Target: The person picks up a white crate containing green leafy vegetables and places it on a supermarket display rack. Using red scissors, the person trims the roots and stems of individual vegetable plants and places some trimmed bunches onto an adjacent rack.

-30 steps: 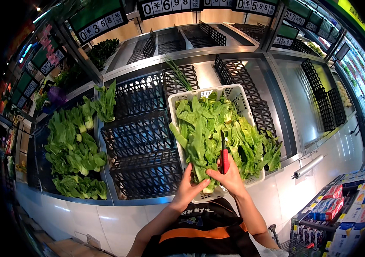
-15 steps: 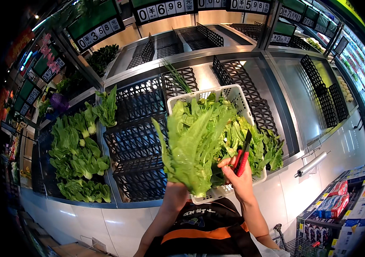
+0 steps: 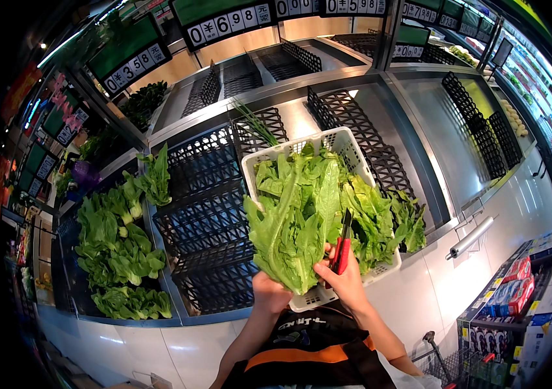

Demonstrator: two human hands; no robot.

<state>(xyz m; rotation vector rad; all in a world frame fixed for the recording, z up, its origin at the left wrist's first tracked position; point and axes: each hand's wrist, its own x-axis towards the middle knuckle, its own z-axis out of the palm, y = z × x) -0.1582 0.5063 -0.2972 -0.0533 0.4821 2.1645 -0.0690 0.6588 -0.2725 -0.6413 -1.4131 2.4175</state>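
over a white basket (image 3: 352, 150), leafy greens (image 3: 292, 236) are clasped at the base by the left hand (image 3: 270, 293), presumably for support; a knife (image 3: 342, 247), angled away, is gripped in the right hand (image 3: 347, 282).

Your right hand (image 3: 348, 280) and its red knife (image 3: 341, 254) have drawn in to the leafy bunch (image 3: 289, 240) at 4 o'clock; your left hand (image 3: 270, 293) reappears at 7 o'clock.

Metal counter (image 3: 389, 117); on it black racks (image 3: 206, 236); greens (image 3: 120, 243); white basket (image 3: 352, 152).
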